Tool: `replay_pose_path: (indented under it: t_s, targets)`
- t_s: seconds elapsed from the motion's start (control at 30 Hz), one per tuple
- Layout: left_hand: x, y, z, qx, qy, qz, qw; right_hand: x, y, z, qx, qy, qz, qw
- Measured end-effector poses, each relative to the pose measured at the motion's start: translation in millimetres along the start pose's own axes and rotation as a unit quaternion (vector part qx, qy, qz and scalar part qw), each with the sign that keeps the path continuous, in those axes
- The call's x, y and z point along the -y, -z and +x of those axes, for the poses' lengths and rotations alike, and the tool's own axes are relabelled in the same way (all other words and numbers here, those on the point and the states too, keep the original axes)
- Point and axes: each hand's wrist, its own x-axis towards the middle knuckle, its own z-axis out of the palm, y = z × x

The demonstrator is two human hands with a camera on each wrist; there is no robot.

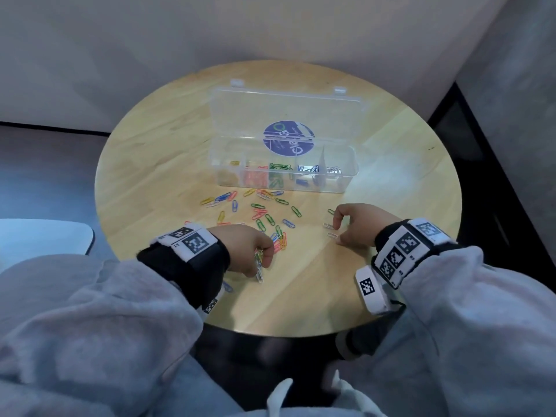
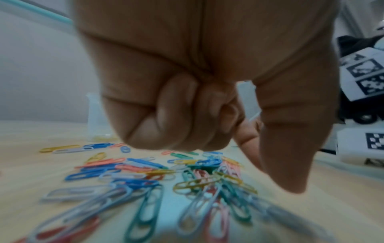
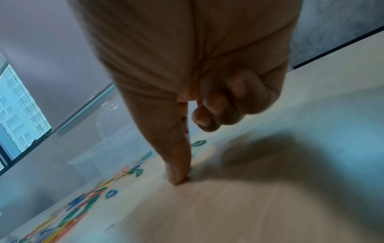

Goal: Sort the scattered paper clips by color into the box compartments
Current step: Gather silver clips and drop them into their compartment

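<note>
Round wooden table (image 1: 391, 164): left hand (image 1: 246, 248) clamps paper clips (image 1: 259, 266); right hand (image 1: 358, 227) grip unclear.

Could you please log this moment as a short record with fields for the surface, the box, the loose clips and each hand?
surface: round wooden table
box: clear compartment box, lid open; yellow, pink, green, blue and white clips sorted inside
loose clips: mixed colours scattered on the table in front of the box
left hand: holds a bunch of clips
right hand: fingertips down at the white clips; grasp unclear
</note>
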Motion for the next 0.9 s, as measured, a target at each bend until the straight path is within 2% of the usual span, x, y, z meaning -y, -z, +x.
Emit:
replay_pose_path:
  t_s: [0.13,0.53,0.63,0.7,0.73,0.8,0.83,0.9]
  targets:
    - [1.7,-7.8,3.1,0.012,-0.004,0.013,1.0,1.6,-1.4,3.5,-0.014,0.026,-0.001,1.0]
    - [3.1,-16.2,14.0,0.004,-0.02,0.003,1.0,6.6,-2.0,11.0,0.011,0.024,-0.017,1.0]
    - [2.5,-16.6,14.3,-0.007,-0.034,-0.025,0.999,8.2,-1.7,9.6,0.027,0.024,-0.021,0.999]
    - [5.2,-12.3,13.1,-0.009,-0.046,-0.085,0.995,8.3,-0.5,8.4,0.03,0.025,-0.02,0.999]
    - [7.9,-8.8,12.5,-0.005,-0.053,-0.142,0.988,8.4,0.2,7.8,0.03,0.026,-0.018,0.999]
    - [13.3,0.2,10.9,-0.008,-0.062,-0.282,0.957,8.9,1.4,6.7,0.027,0.024,-0.015,0.999]
    - [15.6,4.7,10.9,-0.016,-0.063,-0.354,0.933,9.6,1.7,5.9,0.027,0.022,-0.016,0.999]
    - [19.0,11.7,11.3,-0.033,-0.056,-0.5,0.863,12.1,1.6,5.0,0.035,0.02,-0.022,0.999]
